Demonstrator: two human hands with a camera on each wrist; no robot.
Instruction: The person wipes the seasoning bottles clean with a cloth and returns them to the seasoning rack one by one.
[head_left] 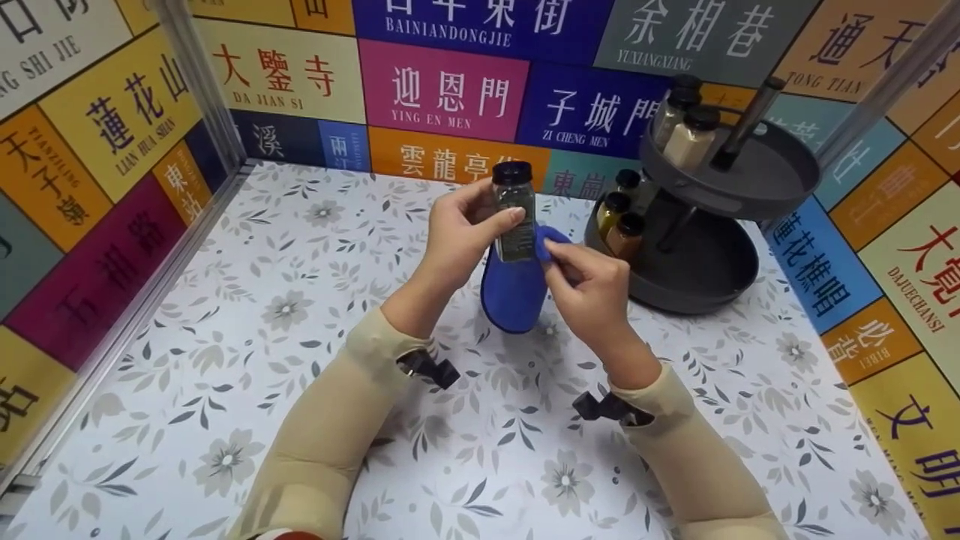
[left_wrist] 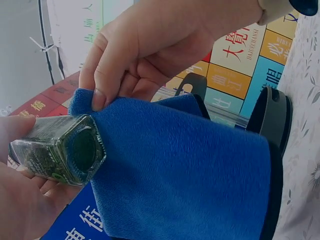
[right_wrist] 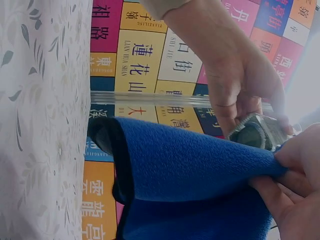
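Note:
My left hand [head_left: 469, 232] holds a square glass spice jar [head_left: 515, 217] upright above the table, thumb across its front. The jar has a black lid and dark green dried herbs inside; its glass base [left_wrist: 86, 150] faces the left wrist view. Between thumb and fingers, my right hand [head_left: 592, 285] pinches a blue cloth [head_left: 514, 296] with black edging. In the left wrist view the cloth hangs in a fold right beside the jar's base. The right wrist view shows the pinched corner close to the jar [right_wrist: 257, 132].
At the right stands a black two-tier rack [head_left: 694, 289]. Its upper tier carries several black-lidded jars [head_left: 688, 139], and more jars [head_left: 625, 236] sit on the lower one. A floral-patterned cover [head_left: 285, 311] lies over the table, and colourful sign panels [head_left: 442, 94] line the walls.

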